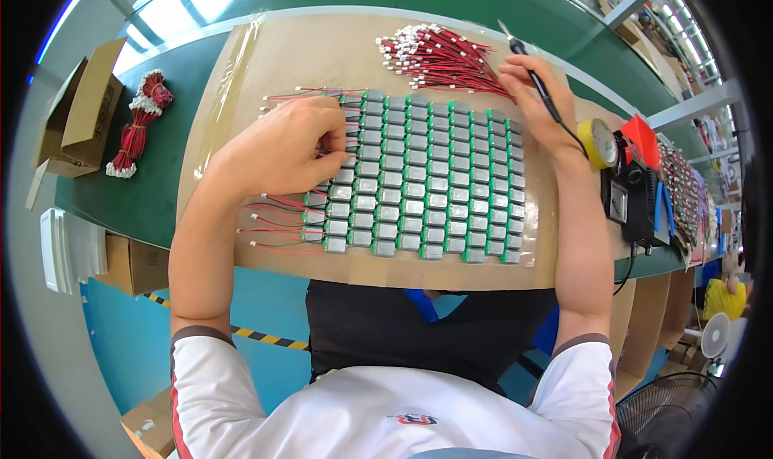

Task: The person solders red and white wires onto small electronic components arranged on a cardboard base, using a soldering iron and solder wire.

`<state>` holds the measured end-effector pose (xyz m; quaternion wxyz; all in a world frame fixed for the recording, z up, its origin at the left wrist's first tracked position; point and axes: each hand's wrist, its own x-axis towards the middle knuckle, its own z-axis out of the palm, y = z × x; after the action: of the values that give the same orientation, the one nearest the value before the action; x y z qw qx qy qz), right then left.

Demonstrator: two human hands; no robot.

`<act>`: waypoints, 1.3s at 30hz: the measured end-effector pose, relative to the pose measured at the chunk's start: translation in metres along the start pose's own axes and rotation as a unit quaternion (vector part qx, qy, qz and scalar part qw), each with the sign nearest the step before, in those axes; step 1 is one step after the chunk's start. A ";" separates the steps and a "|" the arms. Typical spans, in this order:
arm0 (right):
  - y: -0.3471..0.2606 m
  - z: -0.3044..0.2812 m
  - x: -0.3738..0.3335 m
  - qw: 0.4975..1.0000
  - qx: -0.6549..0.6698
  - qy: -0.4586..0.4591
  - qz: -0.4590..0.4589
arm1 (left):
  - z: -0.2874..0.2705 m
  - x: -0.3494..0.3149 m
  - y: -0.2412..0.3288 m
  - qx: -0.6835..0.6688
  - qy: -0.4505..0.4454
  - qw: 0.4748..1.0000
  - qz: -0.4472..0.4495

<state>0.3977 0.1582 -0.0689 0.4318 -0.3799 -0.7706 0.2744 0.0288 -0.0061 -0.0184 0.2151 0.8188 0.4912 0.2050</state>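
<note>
Grey battery cells (413, 191) with green circuit boards lie in close rows on a brown sheet. My left hand (286, 145) is over the left end of the rows, with thumb and fingertips pinched together; what is between them is hidden. Red and black wire leads (282, 204) with small white plugs stick out leftward from the leftmost cells, above and below that hand. My right hand (538, 97) grips a soldering iron (549, 105) right of the rows, its metal tip pointing up and away to the left. Beyond the cells lies a heap of loose red-and-black wire leads (439, 56).
At right stand a roll of yellow tape (597, 143), a black soldering station (640, 197) and a red-orange piece (638, 141). Bundled leads (137, 129) and an open cardboard box (88, 109) are on the green tabletop at left. A fan (668, 411) stands low right.
</note>
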 end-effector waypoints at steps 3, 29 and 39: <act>0.001 0.002 0.001 0.998 -0.066 -0.013 -0.002 | 0.000 0.000 0.000 -0.004 -0.004 1.000 0.003; -0.011 -0.011 -0.004 0.993 -0.078 0.087 0.030 | -0.005 0.000 0.005 0.008 -0.018 1.000 0.004; -0.045 0.006 -0.017 0.999 0.009 0.021 -0.035 | -0.002 -0.004 0.004 0.025 0.019 0.999 0.018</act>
<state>0.3829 0.1181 -0.0456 0.4610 -0.3540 -0.7717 0.2580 0.0291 -0.0109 -0.0152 0.1815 0.8284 0.4857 0.2118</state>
